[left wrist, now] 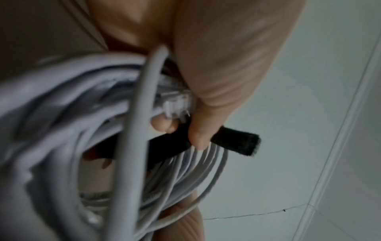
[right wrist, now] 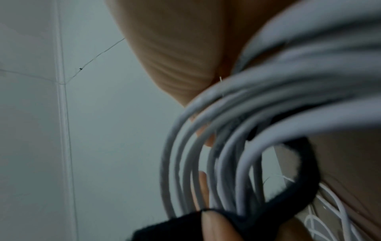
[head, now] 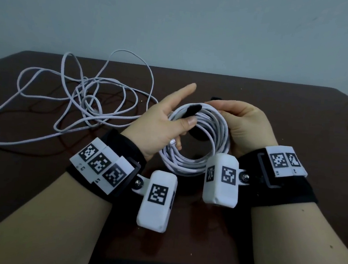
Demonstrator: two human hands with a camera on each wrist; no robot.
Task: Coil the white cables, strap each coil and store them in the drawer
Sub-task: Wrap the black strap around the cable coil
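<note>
Left hand (head: 165, 120) pinches black strap (head: 192, 110) against white coil (head: 196, 155); right hand (head: 243, 125) grip clasps the coil.

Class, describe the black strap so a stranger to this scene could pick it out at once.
Start at the dark brown table. Above its middle, the left hand and right hand hold a neat round coil of white cable. The black fabric strap crosses the coil's upper left edge under the left thumb; it is the only dark band among white strands.
</note>
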